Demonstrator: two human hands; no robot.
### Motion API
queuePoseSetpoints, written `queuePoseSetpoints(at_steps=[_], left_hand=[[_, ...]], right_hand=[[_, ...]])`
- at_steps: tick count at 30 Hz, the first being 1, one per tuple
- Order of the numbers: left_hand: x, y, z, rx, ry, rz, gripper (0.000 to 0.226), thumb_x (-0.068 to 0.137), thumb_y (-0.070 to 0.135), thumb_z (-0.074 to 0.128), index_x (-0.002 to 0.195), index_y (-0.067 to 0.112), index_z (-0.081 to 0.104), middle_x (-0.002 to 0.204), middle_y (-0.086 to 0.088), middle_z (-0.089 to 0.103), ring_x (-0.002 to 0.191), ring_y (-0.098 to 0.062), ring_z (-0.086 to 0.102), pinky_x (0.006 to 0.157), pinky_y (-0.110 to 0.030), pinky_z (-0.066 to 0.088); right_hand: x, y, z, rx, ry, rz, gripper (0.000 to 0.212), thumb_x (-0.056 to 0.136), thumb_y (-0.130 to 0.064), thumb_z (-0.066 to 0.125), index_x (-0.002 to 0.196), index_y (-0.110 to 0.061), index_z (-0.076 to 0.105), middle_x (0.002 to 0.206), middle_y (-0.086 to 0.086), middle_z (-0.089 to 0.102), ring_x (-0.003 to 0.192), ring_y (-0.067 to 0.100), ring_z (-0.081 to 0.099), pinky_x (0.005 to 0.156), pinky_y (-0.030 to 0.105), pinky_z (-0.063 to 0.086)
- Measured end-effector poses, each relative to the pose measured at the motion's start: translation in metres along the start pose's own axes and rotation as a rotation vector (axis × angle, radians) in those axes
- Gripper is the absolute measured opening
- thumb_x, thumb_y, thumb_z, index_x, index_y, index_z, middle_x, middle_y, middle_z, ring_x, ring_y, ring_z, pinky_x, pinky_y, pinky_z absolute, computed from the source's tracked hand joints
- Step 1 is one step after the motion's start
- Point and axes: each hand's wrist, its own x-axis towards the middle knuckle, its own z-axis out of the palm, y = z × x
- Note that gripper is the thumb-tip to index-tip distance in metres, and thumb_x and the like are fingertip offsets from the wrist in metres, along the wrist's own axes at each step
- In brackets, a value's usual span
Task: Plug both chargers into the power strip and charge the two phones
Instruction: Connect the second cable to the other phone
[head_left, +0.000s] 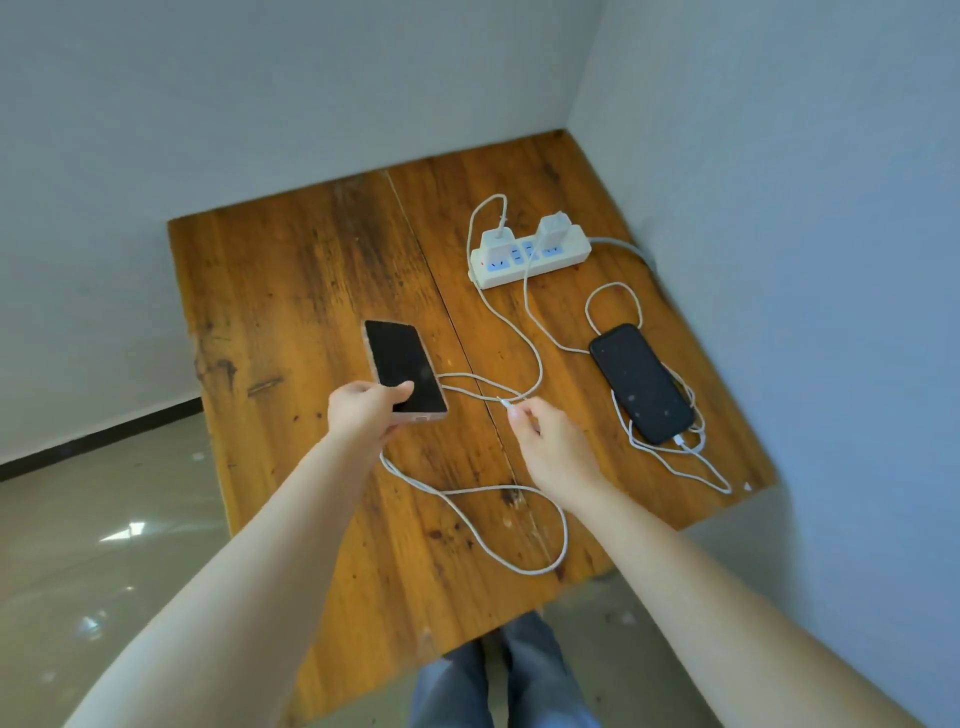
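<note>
Right now my left hand (366, 410) grips the near end of the pink-edged phone (404, 371), thumb laid on its dark screen, fingers closed underneath. That phone sits screen-up left of the seam in the wooden table (291, 291), its near edge raised slightly in my grasp. My right hand (550, 441) pinches the plug end of a white cable (483, 491) between thumb and fingertips, the connector pointing toward the phone's bottom edge but apart from it. This cable loops across the near part of the table and runs up to the left charger (496, 236) in the white power strip (530, 257). Beside it stands the right charger (553, 228), also seated in the strip. Its cable (527, 306) curls around the black phone (641, 384), which lies screen-up on the right side of the table, with the connector plugged into its near end. Both screens are dark.
</note>
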Motion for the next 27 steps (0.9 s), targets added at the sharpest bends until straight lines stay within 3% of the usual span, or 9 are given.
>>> queuePoseSetpoints(at_steps=[3, 5, 7, 9, 12, 14, 18, 21, 27], left_hand=[[-0.04, -0.006, -0.023, -0.295, -0.191, -0.171, 0.042, 0.077, 0.014, 0.079, 0.113, 0.006, 0.058, 0.111, -0.015, 0.069, 0.09, -0.019, 0.07, 0.067, -0.029, 0.058], [-0.066, -0.012, -0.036, -0.359, -0.265, -0.159, 0.052, 0.077, 0.014, 0.078, 0.123, 0.006, 0.055, 0.114, -0.015, 0.07, 0.089, -0.022, 0.073, 0.064, -0.028, 0.059], [-0.089, -0.016, -0.047, -0.444, -0.312, -0.13, 0.049, 0.078, 0.015, 0.078, 0.121, 0.005, 0.055, 0.098, -0.014, 0.076, 0.082, -0.022, 0.075, 0.059, -0.027, 0.06], [-0.109, -0.018, -0.055, -0.537, -0.343, -0.115, 0.041, 0.08, 0.015, 0.076, 0.114, 0.006, 0.057, 0.085, -0.012, 0.078, 0.077, -0.021, 0.076, 0.056, -0.027, 0.059], [-0.136, -0.016, -0.059, -0.612, -0.381, -0.097, 0.036, 0.083, 0.013, 0.072, 0.114, 0.005, 0.056, 0.089, -0.016, 0.077, 0.079, -0.024, 0.076, 0.058, -0.029, 0.06], [-0.152, -0.013, -0.056, -0.643, -0.392, -0.084, 0.035, 0.084, 0.01, 0.07, 0.116, 0.005, 0.054, 0.095, -0.019, 0.076, 0.082, -0.026, 0.075, 0.063, -0.031, 0.061], [-0.172, -0.006, -0.05, -0.679, -0.395, -0.055, 0.038, 0.085, 0.01, 0.07, 0.118, 0.004, 0.054, 0.102, -0.022, 0.074, 0.085, -0.027, 0.075, 0.071, -0.032, 0.061], [-0.181, -0.002, -0.046, -0.707, -0.385, -0.029, 0.037, 0.085, 0.009, 0.069, 0.118, 0.005, 0.054, 0.105, -0.022, 0.073, 0.086, -0.028, 0.075, 0.074, -0.032, 0.06], [-0.19, 0.002, -0.04, -0.739, -0.31, 0.004, 0.025, 0.085, 0.01, 0.07, 0.106, 0.01, 0.057, 0.107, -0.019, 0.072, 0.083, -0.027, 0.075, 0.07, -0.03, 0.061]], right_hand=[[-0.02, -0.027, -0.027, 0.018, -0.009, -0.081, 0.022, 0.098, -0.033, 0.042, 0.093, -0.022, 0.06, 0.071, -0.006, 0.059, 0.063, 0.008, 0.055, 0.051, 0.02, 0.042], [-0.037, -0.041, -0.045, 0.019, -0.054, -0.127, 0.021, 0.096, -0.029, 0.047, 0.087, -0.019, 0.063, 0.073, 0.001, 0.064, 0.067, 0.016, 0.06, 0.056, 0.025, 0.047], [-0.054, -0.05, -0.061, 0.043, -0.095, -0.16, 0.022, 0.094, -0.026, 0.051, 0.084, -0.015, 0.067, 0.074, 0.005, 0.067, 0.071, 0.024, 0.063, 0.062, 0.036, 0.053], [-0.071, -0.056, -0.072, 0.07, -0.112, -0.203, 0.022, 0.092, -0.027, 0.054, 0.082, -0.016, 0.07, 0.072, 0.001, 0.068, 0.07, 0.019, 0.064, 0.066, 0.036, 0.055], [-0.093, -0.063, -0.078, 0.096, -0.146, -0.265, 0.019, 0.09, -0.031, 0.058, 0.08, -0.022, 0.072, 0.071, -0.002, 0.069, 0.071, 0.018, 0.065, 0.067, 0.035, 0.057], [-0.103, -0.068, -0.08, 0.092, -0.163, -0.315, 0.015, 0.088, -0.033, 0.061, 0.081, -0.027, 0.073, 0.071, -0.003, 0.07, 0.072, 0.018, 0.065, 0.064, 0.034, 0.056], [-0.107, -0.077, -0.083, 0.067, -0.101, -0.389, 0.017, 0.087, -0.031, 0.063, 0.091, -0.02, 0.076, 0.077, -0.007, 0.072, 0.073, 0.011, 0.064, 0.063, 0.024, 0.054], [-0.107, -0.081, -0.087, 0.046, -0.035, -0.421, 0.016, 0.087, -0.031, 0.063, 0.087, -0.02, 0.076, 0.07, -0.013, 0.067, 0.069, 0.007, 0.063, 0.055, 0.015, 0.049], [-0.108, -0.082, -0.09, 0.021, 0.028, -0.473, 0.016, 0.087, -0.032, 0.063, 0.085, -0.022, 0.075, 0.067, -0.018, 0.063, 0.068, 0.004, 0.062, 0.049, 0.008, 0.042]])
